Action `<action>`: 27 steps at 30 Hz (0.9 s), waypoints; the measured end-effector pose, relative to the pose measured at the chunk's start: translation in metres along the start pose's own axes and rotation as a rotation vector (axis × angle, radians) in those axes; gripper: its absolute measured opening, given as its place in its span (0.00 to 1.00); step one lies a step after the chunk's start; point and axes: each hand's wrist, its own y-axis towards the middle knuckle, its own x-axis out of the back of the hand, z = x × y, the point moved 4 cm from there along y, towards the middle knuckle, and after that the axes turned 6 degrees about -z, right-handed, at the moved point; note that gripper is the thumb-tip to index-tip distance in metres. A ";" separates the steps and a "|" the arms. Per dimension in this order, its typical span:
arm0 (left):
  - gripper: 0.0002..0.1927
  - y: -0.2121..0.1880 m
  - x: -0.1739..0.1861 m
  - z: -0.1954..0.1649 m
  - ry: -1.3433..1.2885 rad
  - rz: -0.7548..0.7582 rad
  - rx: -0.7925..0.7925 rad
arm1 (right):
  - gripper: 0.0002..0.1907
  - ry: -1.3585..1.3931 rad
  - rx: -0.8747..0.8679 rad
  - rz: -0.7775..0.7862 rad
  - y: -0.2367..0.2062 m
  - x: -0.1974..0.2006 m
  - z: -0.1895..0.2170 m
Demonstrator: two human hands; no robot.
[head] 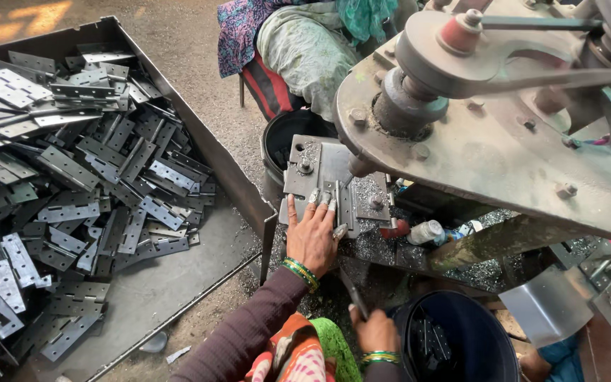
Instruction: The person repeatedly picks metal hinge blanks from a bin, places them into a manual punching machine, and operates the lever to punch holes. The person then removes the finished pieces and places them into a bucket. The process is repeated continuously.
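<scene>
My left hand (312, 233) lies flat on the grey metal work plate (304, 184) of a drilling machine, fingers spread over a hinge piece (328, 197) under the spindle (359, 167). Green bangles ring that wrist. My right hand (375, 329) is lower, beside a dark bucket (461, 339), closed around a thin metal lever or rod (353, 293). Metal shavings cover the plate near the fingers.
A large metal tray (199, 134) on the left holds several grey hinges (72, 184). The machine's heavy head and pulleys (503, 106) overhang on the right. A black bucket (284, 138) sits behind the plate, a cloth-covered seat (298, 49) beyond it.
</scene>
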 end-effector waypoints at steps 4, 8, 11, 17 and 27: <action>0.30 -0.003 0.002 0.000 0.043 -0.110 -0.052 | 0.28 0.002 -0.038 -0.027 0.004 -0.034 -0.012; 0.28 -0.004 0.004 0.004 0.000 -0.118 -0.079 | 0.34 -0.027 -0.040 0.032 0.009 -0.015 -0.010; 0.28 -0.006 0.002 0.005 0.036 -0.017 -0.048 | 0.29 0.005 -0.009 0.099 0.005 0.016 -0.002; 0.26 -0.006 0.003 0.001 -0.008 -0.131 -0.052 | 0.27 -0.002 -0.052 0.032 -0.001 0.004 -0.004; 0.23 -0.008 0.006 0.008 -0.082 -0.062 -0.035 | 0.33 0.005 -0.039 0.029 0.007 -0.019 -0.016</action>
